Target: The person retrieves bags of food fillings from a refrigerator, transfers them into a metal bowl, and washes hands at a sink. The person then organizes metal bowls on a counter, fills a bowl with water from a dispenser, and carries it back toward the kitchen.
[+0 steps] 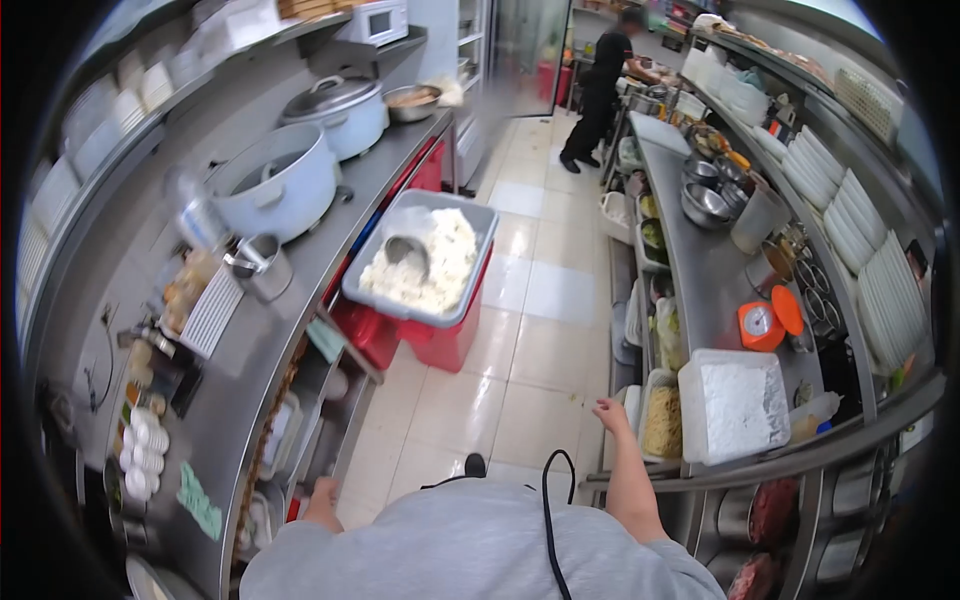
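My right hand (pixel 612 413) hangs in the aisle beside the right-hand shelves, its fingers loosely apart with nothing in them. It is nearest to a tub of noodles (pixel 662 425) on the shelf under the counter, not touching it. Low on the other side, my left hand (pixel 323 496) is beside the left counter's lower shelf; its fingers are too small and blurred to make out. Ahead in the aisle, a grey tub (pixel 362 287) of white rice (pixel 450 262) rests on a red bin (pixel 447 342). A metal bowl or scoop (pixel 408 258) lies in the rice.
Large pots (pixel 283 190) stand on the left steel counter (pixel 262 345). On the right counter are a white foam box (pixel 735 405), an orange scale (pixel 762 325) and metal bowls (pixel 706 205). Stacked plates (pixel 893 300) line the shelf above. A person in dark clothes (pixel 603 85) stands at the far end.
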